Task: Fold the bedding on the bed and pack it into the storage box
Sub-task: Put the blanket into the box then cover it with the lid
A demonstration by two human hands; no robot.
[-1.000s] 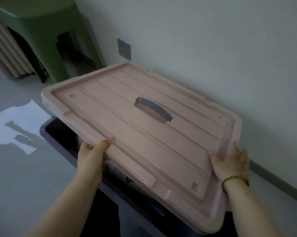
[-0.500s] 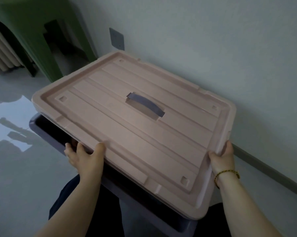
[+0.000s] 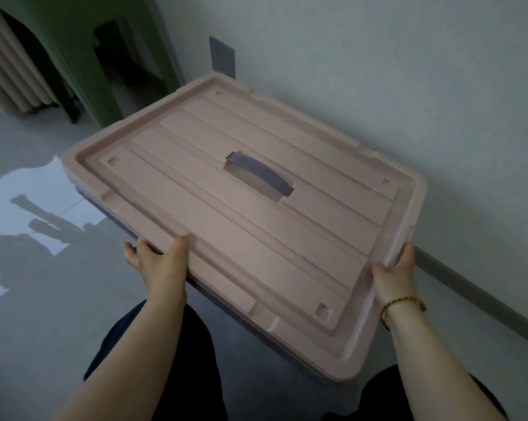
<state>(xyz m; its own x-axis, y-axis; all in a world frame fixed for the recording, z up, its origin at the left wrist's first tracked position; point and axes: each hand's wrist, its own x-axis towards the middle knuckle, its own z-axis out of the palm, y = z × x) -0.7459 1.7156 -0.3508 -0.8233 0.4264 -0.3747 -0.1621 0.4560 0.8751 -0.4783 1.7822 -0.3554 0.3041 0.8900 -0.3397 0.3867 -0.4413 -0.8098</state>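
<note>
At the far left a ribbed radiator [image 3: 13, 71] stands behind a green stool [image 3: 83, 56], and the grey floor [image 3: 28, 284] shows a bright reflection. Next comes the left hand [image 3: 162, 262]. It grips the near edge of the pink lid [image 3: 256, 253], thumb on top and fingers curled below the rim.

The lid has changed in the last second. It was held high and tilted then, and the open inside of the storage box [image 3: 118, 224] showed under its left side. Now the lid is lowered and nearly level, and it covers the box. Only a thin dark strip of the box shows under the left and near edges. The grey handle [image 3: 259, 177] in the middle of the lid is not touched.

The bedding is not visible. I judge that it is already inside the box, under the lid, so the packing is almost finished. I cannot tell if the lid sits fully on the rim all around; it may need a press at the corners.

The right hand [image 3: 393, 275], with a thin bracelet [image 3: 404, 303] on the wrist, holds the near right corner of the lid, fingers wrapped around its edge. Behind runs the pale wall [image 3: 378, 86] with a grey socket [image 3: 221, 57].
</note>
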